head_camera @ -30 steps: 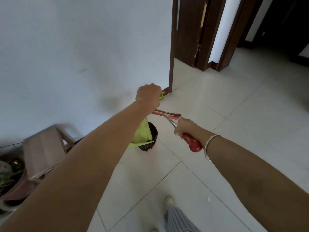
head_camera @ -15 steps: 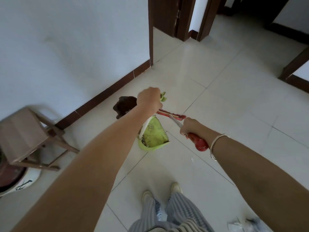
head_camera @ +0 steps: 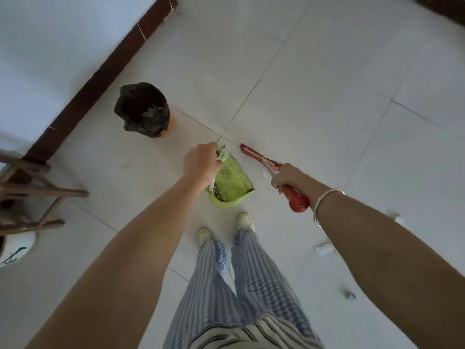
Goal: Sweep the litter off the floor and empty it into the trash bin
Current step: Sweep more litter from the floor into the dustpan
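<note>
White tiled floor (head_camera: 327, 96) filled most of the view. On it the trash bin (head_camera: 143, 109), lined with a black bag, stood near the brown skirting board (head_camera: 105, 71), well apart from the person's feet. In front of the feet hung the green dustpan (head_camera: 232, 182), with a few dark crumbs in its trough; whether its lip touched the tiles could not be told. Just beside it lay the head of the red broom (head_camera: 259, 157), down at floor level.

The left hand (head_camera: 201, 163) was closed in a fist round the top of the dustpan's handle. The right hand (head_camera: 289, 177) was wrapped tightly round the broom's red grip, whose knob stuck out behind the palm.

Smallest were the scraps of paper litter (head_camera: 324, 249), scattered on the tiles to the person's right, beyond the right forearm and well apart from the pan.

By my reading the sweeping was unfinished. The next move called for turning right, setting the pan's lip flat on the floor beside the scraps, and brushing them in before carrying the pan to the bin.
</note>
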The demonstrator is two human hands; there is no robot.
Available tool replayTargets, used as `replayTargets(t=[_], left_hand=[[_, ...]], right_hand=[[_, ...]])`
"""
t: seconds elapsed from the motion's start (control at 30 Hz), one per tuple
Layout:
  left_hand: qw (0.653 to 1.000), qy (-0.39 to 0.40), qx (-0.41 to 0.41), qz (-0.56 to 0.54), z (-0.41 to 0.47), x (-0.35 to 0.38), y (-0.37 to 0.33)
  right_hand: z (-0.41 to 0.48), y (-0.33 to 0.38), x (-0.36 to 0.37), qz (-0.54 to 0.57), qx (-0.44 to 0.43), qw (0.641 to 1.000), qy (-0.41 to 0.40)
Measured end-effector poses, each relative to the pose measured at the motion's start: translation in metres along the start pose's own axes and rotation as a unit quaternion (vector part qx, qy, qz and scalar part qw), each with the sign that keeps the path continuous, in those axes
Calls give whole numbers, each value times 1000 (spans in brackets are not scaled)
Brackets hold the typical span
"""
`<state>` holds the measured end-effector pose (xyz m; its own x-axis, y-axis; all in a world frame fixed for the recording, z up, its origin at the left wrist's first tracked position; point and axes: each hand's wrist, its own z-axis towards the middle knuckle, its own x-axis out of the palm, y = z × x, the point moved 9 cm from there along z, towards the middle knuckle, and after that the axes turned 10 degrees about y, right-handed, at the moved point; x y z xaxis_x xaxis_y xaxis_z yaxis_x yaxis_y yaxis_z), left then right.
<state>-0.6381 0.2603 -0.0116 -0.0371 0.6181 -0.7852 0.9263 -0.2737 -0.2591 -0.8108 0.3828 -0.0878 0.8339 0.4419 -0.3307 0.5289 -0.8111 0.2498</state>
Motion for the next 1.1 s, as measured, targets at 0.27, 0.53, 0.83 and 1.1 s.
replayTargets(t=[0.27, 0.53, 0.83, 1.1], left_hand=[[999, 37, 11, 11, 1, 34, 2], [996, 21, -75, -40, -35, 51, 72], [988, -1, -144, -58, -71, 35, 156], [984, -7, -174, -38, -82, 27, 202]], right_hand=[[12, -76, 8, 115, 91, 989, 26], [23, -28, 65, 281, 66, 956, 41], [8, 15, 100, 351, -19, 926, 137], [-19, 19, 95, 302, 2, 950, 81]])
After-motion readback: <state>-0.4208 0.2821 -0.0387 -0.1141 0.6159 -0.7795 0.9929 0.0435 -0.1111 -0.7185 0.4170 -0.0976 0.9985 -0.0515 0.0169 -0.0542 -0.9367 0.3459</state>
